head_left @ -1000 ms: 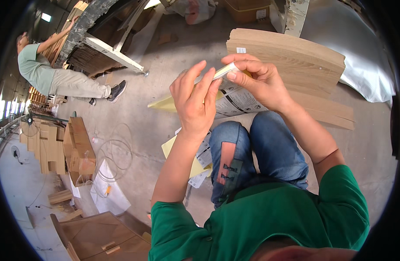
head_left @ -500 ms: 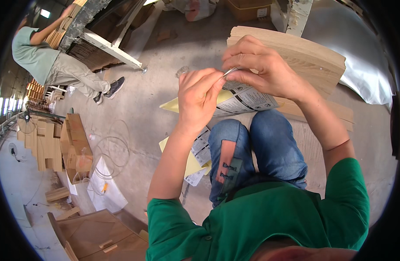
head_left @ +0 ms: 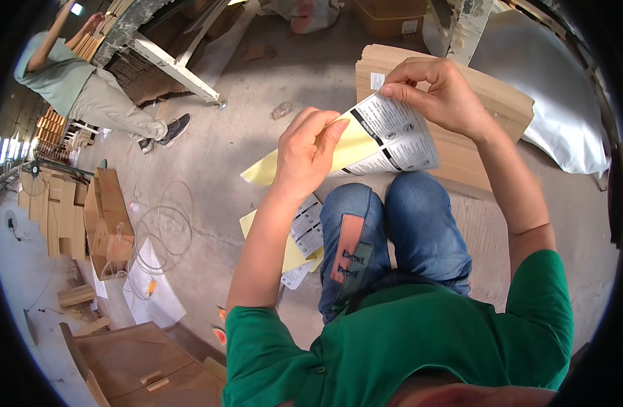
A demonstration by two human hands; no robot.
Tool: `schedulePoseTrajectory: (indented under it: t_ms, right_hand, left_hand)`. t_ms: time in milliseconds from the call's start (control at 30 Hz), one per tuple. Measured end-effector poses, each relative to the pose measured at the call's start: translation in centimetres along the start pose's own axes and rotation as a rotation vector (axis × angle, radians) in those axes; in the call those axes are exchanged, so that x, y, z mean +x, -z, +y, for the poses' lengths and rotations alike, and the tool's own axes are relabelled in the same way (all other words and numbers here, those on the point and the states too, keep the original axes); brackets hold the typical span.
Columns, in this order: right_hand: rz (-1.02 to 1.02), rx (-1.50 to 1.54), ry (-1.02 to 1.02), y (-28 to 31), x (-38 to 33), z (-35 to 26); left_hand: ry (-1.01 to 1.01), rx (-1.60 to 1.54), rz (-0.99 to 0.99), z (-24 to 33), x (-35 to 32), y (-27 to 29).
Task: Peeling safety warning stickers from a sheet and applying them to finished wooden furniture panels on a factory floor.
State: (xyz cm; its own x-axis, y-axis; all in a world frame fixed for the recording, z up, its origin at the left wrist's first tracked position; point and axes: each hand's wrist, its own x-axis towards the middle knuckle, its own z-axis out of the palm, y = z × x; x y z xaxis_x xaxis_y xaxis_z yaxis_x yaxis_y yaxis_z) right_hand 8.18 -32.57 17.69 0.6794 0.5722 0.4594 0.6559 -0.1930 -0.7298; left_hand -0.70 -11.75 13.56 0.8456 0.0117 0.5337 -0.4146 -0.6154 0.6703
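In front of my knees I hold a printed sticker sheet between both hands. Its white printed label [head_left: 410, 139] has black bars and small text, and it curves toward the right. Yellow backing paper [head_left: 348, 146] shows on its left side and sticks out past my left hand. My left hand [head_left: 304, 149] is closed, pinching the yellow part between thumb and fingers. Thumb and forefinger of my right hand [head_left: 440, 95] pinch the label's upper edge. More printed sheets [head_left: 308, 227] with yellow backing lie on the floor by my left knee.
Wood-grain boards [head_left: 491, 98] lie stacked beyond my right hand, bearing a small white sticker [head_left: 377, 81]. Silver sheeting [head_left: 538, 95] is at the far right. A metal rack leg [head_left: 172, 68] and a co-worker [head_left: 60, 74] are far left. Cartons [head_left: 108, 220] and looped strapping [head_left: 163, 230] lie left.
My hands were close together at the sheet's edge. The right one has moved right with the label's edge, and more printed and yellow surface shows between them. The co-worker's arms have shifted.
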Motion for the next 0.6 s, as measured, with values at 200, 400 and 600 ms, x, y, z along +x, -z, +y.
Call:
schedulePoseTrajectory:
  t_ms: [200,400,600]
  right_hand:
    - [0.057,-0.465,0.475,-0.7,0.5,-1.3]
    - [-0.020,-0.734,0.727,-1.9,0.3,-1.5]
    - [0.010,-0.763,0.822,-2.2,0.1,-2.3]
  left_hand:
    - [0.025,-0.086,-0.063,0.1,0.0,0.4]
    - [0.024,-0.048,-0.087,-0.2,0.4,0.7]
    - [0.090,-0.072,-0.113,-0.1,0.8,0.8]
